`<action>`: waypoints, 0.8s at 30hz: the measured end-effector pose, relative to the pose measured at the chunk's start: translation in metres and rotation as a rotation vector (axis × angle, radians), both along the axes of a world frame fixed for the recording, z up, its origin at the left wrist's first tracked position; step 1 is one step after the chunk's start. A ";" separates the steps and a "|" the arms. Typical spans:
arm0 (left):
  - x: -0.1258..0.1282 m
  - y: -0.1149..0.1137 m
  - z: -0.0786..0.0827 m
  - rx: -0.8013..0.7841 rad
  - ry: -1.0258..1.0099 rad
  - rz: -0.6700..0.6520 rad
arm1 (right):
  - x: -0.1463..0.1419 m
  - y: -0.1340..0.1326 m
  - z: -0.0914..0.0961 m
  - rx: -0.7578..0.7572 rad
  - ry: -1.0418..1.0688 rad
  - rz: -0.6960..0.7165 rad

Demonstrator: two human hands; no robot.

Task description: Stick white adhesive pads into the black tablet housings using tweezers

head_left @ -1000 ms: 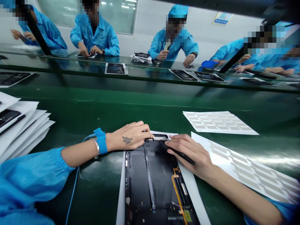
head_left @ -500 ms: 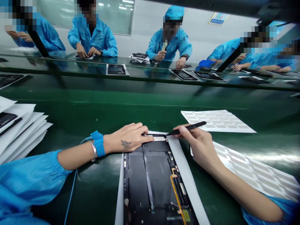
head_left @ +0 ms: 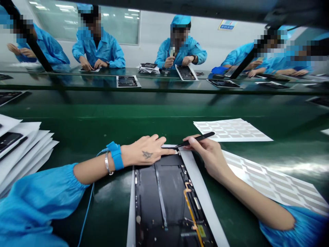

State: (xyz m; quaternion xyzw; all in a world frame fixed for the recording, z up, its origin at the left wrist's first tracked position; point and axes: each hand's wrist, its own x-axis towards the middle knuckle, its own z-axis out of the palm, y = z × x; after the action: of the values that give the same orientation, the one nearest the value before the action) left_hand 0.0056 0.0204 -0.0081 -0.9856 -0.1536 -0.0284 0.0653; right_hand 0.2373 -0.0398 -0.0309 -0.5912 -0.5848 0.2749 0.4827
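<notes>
An opened tablet (head_left: pixel 169 192), dark inside with an orange flex cable along its right side, lies on a white sheet (head_left: pixel 199 181) in front of me. My left hand (head_left: pixel 145 151) rests over its far end. The index finger is stretched out and presses on a pale strip (head_left: pixel 176 152) along that edge; part of the strip is under the finger. Black tweezers (head_left: pixel 197 139) are pinched in my right hand (head_left: pixel 209 154), their tips at the tablet's far right corner, close to my left fingertip. A blue wrist strap (head_left: pixel 116 156) with a cord is on my left wrist.
Sheets of pale stickers (head_left: pixel 232 130) lie at the right, another sticker sheet (head_left: pixel 277 178) beside my right forearm. White sheets with tablet parts (head_left: pixel 28 147) are piled at the left. Beyond a raised ledge, co-workers in blue sit with more tablets (head_left: pixel 127 81).
My left hand has slid right along the strip, its index finger now reaching farther. The tweezers and my right hand have shifted slightly left. Across the bench, a co-worker has lifted a tablet.
</notes>
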 end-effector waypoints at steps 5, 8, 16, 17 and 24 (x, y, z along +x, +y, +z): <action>-0.001 0.001 0.000 0.064 0.019 -0.029 | -0.002 -0.001 0.011 0.181 -0.253 0.110; -0.018 0.002 -0.008 0.027 -0.116 -0.086 | -0.010 0.004 0.021 0.270 -0.508 0.300; -0.036 0.005 -0.024 -0.079 -0.258 -0.093 | -0.037 0.035 0.029 0.158 -0.983 0.752; -0.035 0.005 -0.024 -0.081 -0.252 -0.092 | -0.039 0.036 0.030 0.149 -1.003 0.773; -0.033 0.005 -0.024 -0.086 -0.269 -0.105 | -0.047 0.034 0.044 0.091 -1.216 0.821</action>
State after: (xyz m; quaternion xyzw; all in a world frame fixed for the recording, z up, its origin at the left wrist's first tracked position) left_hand -0.0277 0.0258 -0.0322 -0.9815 -0.1102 -0.1568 0.0003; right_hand 0.1901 -0.0055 0.0134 -0.3521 -0.9343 0.0324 -0.0448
